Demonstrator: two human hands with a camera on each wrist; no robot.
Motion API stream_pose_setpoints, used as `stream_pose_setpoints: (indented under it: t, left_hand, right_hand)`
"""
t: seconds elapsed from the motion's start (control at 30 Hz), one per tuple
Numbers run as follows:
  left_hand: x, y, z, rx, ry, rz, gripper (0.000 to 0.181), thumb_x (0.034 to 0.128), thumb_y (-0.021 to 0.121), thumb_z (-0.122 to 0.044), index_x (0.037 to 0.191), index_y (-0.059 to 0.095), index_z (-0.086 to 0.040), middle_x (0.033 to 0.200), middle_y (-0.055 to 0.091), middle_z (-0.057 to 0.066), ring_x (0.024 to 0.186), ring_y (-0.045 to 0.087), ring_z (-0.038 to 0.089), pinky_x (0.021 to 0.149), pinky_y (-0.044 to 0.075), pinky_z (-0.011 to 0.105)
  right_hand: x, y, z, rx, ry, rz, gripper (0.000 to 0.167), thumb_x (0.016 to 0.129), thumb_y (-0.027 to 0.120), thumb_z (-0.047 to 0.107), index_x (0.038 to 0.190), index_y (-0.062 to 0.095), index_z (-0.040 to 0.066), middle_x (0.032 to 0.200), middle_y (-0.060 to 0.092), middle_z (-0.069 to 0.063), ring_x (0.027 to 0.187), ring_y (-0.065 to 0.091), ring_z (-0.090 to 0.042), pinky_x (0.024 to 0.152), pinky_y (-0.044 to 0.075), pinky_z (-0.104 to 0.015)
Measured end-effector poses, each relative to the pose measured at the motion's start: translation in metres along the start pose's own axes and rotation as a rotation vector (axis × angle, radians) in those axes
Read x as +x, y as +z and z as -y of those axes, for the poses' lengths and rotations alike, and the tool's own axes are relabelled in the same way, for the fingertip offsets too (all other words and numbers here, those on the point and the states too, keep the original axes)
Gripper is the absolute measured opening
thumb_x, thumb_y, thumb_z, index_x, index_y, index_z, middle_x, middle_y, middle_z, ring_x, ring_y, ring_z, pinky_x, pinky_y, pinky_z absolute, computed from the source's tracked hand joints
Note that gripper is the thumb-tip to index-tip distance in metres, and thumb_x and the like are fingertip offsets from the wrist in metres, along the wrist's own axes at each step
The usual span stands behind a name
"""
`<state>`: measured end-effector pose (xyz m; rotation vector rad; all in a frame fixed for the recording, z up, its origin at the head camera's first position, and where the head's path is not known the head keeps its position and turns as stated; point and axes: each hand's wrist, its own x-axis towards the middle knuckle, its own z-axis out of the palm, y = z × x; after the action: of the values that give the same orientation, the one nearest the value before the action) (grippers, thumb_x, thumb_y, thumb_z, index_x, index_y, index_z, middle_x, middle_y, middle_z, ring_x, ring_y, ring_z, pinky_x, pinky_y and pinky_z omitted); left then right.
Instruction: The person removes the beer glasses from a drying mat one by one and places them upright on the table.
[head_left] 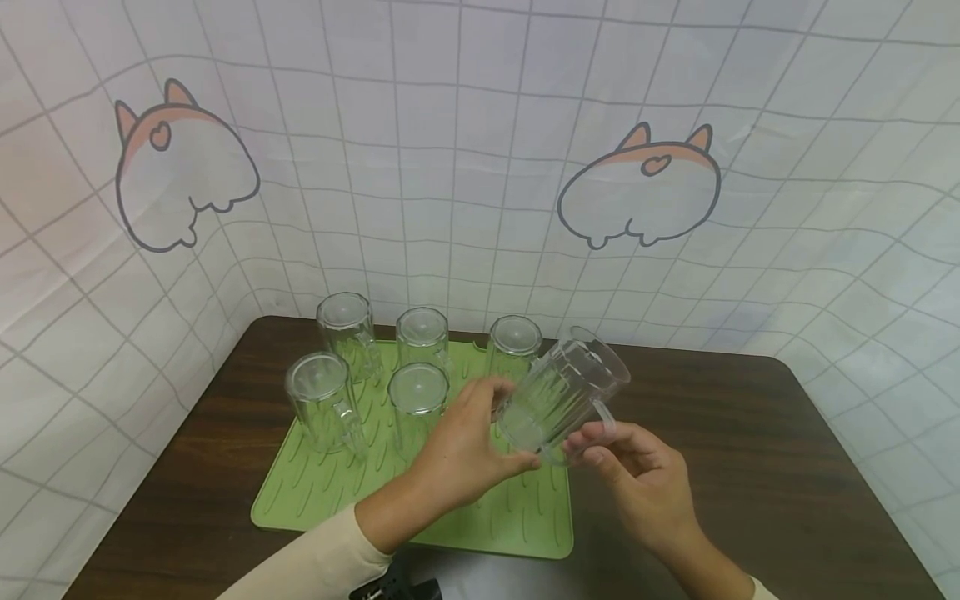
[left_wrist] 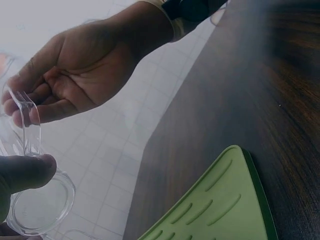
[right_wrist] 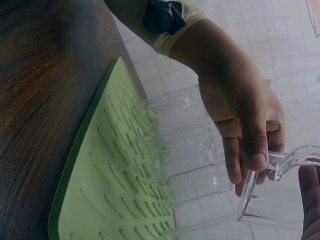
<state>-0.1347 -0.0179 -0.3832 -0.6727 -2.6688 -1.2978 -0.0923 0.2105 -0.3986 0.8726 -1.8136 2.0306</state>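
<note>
A clear glass mug (head_left: 562,392) is held tilted above the right part of the green mat, its mouth toward the upper right. My left hand (head_left: 468,450) grips it near the base, thumb on one side and fingers on the other; the thumb (right_wrist: 255,145) shows against the base edge in the right wrist view. At the handle (left_wrist: 30,120), my right hand (head_left: 648,487) holds the mug with its fingertips. Several more clear mugs, such as one front-left mug (head_left: 318,383), stand upside down on the mat.
The green ridged drying mat (head_left: 517,529) lies on a dark wooden table (head_left: 720,433). A white gridded cloth (head_left: 480,167) with cartoon animals rises behind and at both sides. A black object (head_left: 397,587) shows at the bottom edge.
</note>
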Motion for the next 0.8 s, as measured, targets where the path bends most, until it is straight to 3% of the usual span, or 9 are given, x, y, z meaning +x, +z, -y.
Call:
stream_pose_setpoints:
  t: [0.3, 0.5, 0.63, 0.8]
  left_hand:
    - [-0.0027, 0.0021, -0.0012, 0.012, -0.019, 0.008, 0.084, 0.072, 0.096, -0.029, 0.139, 0.051, -0.006, 0.12, 0.059, 0.004, 0.103, 0.059, 0.018, 0.089, 0.054, 0.038]
    - [-0.0033, 0.0056, -0.0019, 0.043, -0.014, 0.018, 0.086, 0.0712, 0.096, -0.031, 0.14, 0.051, -0.006, 0.123, 0.061, 0.005, 0.107, 0.06, 0.019, 0.093, 0.054, 0.039]
    - [-0.0037, 0.0068, -0.0004, 0.038, 0.002, 0.024, 0.085, 0.0726, 0.096, -0.03, 0.14, 0.05, -0.006, 0.128, 0.062, 0.006, 0.112, 0.062, 0.021, 0.095, 0.054, 0.04]
    - [-0.0043, 0.006, 0.0022, 0.03, 0.026, 0.028, 0.079, 0.0772, 0.093, -0.026, 0.141, 0.05, -0.007, 0.13, 0.062, 0.008, 0.112, 0.064, 0.024, 0.095, 0.054, 0.038]
  right_hand:
    - [0.0001, 0.0034, 0.003, -0.023, 0.027, 0.004, 0.011, 0.098, 0.058, -0.015, 0.106, 0.056, -0.022, 0.106, 0.074, -0.006, 0.098, 0.073, -0.018, 0.085, 0.06, -0.039]
    - [0.0001, 0.004, 0.0071, -0.155, 0.039, 0.027, 0.013, 0.093, 0.06, -0.019, 0.104, 0.062, -0.011, 0.103, 0.074, -0.007, 0.095, 0.072, -0.016, 0.084, 0.059, -0.031]
    - [0.0001, 0.0035, 0.0075, -0.228, 0.007, 0.065, 0.021, 0.091, 0.062, -0.021, 0.104, 0.065, -0.006, 0.102, 0.074, -0.007, 0.094, 0.072, -0.014, 0.084, 0.059, -0.029]
    - [-0.0006, 0.0016, 0.0056, -0.244, -0.039, 0.127, 0.024, 0.088, 0.064, -0.023, 0.102, 0.066, -0.004, 0.102, 0.073, -0.008, 0.095, 0.071, -0.012, 0.083, 0.059, -0.028]
